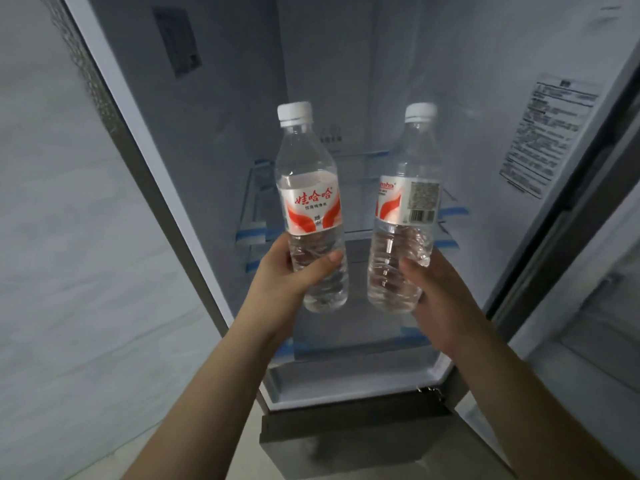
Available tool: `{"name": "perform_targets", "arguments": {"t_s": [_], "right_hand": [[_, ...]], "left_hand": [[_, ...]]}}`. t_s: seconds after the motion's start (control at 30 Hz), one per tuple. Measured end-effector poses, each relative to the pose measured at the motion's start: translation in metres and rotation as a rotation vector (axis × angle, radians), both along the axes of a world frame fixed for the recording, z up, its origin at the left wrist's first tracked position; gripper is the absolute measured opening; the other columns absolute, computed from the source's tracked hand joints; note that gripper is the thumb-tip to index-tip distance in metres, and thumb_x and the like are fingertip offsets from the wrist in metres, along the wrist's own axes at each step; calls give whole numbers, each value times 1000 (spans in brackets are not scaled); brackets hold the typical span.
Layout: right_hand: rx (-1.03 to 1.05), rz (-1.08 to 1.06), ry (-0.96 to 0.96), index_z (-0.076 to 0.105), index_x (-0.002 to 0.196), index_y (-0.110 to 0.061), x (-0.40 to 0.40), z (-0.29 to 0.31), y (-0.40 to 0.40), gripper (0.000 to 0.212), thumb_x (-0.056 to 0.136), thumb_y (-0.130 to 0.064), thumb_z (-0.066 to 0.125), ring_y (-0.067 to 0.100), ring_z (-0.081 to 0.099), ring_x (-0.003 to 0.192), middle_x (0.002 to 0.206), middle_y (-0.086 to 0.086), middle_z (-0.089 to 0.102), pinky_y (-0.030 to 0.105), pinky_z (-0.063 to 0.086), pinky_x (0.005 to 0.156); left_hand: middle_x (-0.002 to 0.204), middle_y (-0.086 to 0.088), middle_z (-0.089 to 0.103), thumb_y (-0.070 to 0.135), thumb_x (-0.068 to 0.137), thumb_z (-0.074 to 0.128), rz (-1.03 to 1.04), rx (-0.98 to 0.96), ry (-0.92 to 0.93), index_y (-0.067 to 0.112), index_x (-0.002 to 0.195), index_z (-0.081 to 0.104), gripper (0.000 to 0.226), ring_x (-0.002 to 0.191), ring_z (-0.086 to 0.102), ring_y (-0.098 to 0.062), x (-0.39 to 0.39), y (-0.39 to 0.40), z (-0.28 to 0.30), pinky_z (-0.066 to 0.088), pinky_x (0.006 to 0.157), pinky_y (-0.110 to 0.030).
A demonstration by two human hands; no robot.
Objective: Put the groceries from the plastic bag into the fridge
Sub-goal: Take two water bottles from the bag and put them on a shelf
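Note:
I hold two clear water bottles with white caps and red-and-white labels, upright, in front of the open fridge [221,140]. My left hand [291,275] grips the lower part of the left bottle [310,202]. My right hand [433,296] grips the lower part of the right bottle [405,209], whose barcode faces me. Behind them are glass shelves [356,233] held with blue tape. The plastic bag is not in view.
The fridge door [588,306] stands open at the right, with a printed sticker [543,133] on the fridge's inner right wall. A pale wall [69,237] runs along the left. Below the compartment is a closed grey drawer front [356,431].

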State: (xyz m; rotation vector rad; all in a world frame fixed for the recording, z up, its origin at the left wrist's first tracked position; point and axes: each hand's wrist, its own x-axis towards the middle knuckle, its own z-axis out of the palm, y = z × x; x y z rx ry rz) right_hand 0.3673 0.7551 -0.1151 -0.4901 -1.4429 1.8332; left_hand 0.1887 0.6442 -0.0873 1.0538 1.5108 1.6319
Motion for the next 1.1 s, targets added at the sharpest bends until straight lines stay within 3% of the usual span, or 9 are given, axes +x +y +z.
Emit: {"name": "perform_targets", "arguments": {"t_s": [0.1, 0.17, 0.3, 0.57, 0.67, 0.77, 0.9, 1.1], "right_hand": [[82, -69, -45, 55, 128, -19, -26, 13, 19, 50, 81, -29, 69, 31, 63, 110, 117, 11, 66, 47, 49, 91], [131, -101, -68, 54, 129, -18, -40, 18, 31, 53, 79, -25, 70, 30, 64, 110, 117, 10, 67, 49, 49, 92], [196, -170, -136, 54, 130, -26, -60, 22, 55, 64, 71, -38, 76, 22, 64, 112, 123, 2, 66, 51, 48, 96], [258, -206, -198, 55, 129, -30, -87, 23, 103, 52, 81, -31, 75, 17, 65, 111, 121, -4, 68, 46, 51, 93], [260, -240, -201, 57, 124, -26, -97, 25, 120, 47, 81, -23, 75, 14, 67, 105, 114, -5, 71, 41, 54, 89], [287, -260, -234, 59, 122, -30, -105, 22, 136, 51, 75, -32, 80, 12, 67, 104, 112, -7, 71, 45, 54, 91], [305, -280, -271, 57, 126, -32, -117, 16, 154, 57, 75, -32, 81, 8, 65, 105, 114, -9, 70, 45, 54, 94], [340, -305, -338, 52, 131, -32, -130, 5, 171, 59, 78, -34, 78, 13, 62, 112, 122, -7, 65, 49, 51, 97]], "left_hand": [[103, 5, 74, 24, 76, 77, 19, 6, -3, 18, 116, 62, 43, 91, 71, -9, -24, 23, 5, 53, 68, -13], [106, 6, 73, 26, 75, 81, 32, -8, 11, 21, 117, 60, 47, 94, 71, -9, -40, 39, 6, 55, 77, -22], [110, 3, 71, 45, 55, 91, 175, -12, 6, 23, 122, 56, 79, 97, 71, -15, -69, 76, 2, 56, 89, -43], [113, 6, 69, 30, 61, 91, 228, -48, 50, 21, 124, 56, 73, 100, 68, -12, -82, 121, -4, 55, 92, -42], [112, 6, 71, 40, 53, 91, 260, -38, 54, 22, 123, 57, 80, 101, 69, -12, -83, 137, -6, 55, 93, -44], [110, 3, 72, 42, 50, 90, 300, -40, 72, 19, 120, 58, 80, 99, 70, -14, -84, 156, -8, 56, 91, -45], [112, 1, 70, 24, 63, 91, 341, -31, 81, 15, 123, 56, 70, 97, 69, -11, -89, 177, -13, 56, 88, -36], [110, 11, 61, 23, 70, 87, 401, -49, 127, 21, 123, 49, 65, 96, 58, 2, -97, 201, -15, 44, 73, -15]]}}
